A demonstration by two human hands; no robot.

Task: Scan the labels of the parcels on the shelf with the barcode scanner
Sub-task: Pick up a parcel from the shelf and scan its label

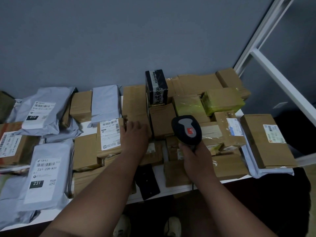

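Your right hand (196, 157) grips one barcode scanner (187, 130); your left hand (134, 135) rests flat-fingered on one labelled cardboard parcel (109, 137) mid-shelf (171, 189).

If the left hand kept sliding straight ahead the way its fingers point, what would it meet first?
Probably the tall brown box directly beyond the left hand, which rests beside the labelled box. Depth is unclear; the fingertips may already touch it.

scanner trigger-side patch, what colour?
Red, on a grey inlay of the black barcode scanner; head view.

head view, downward over near shelf (179, 189)
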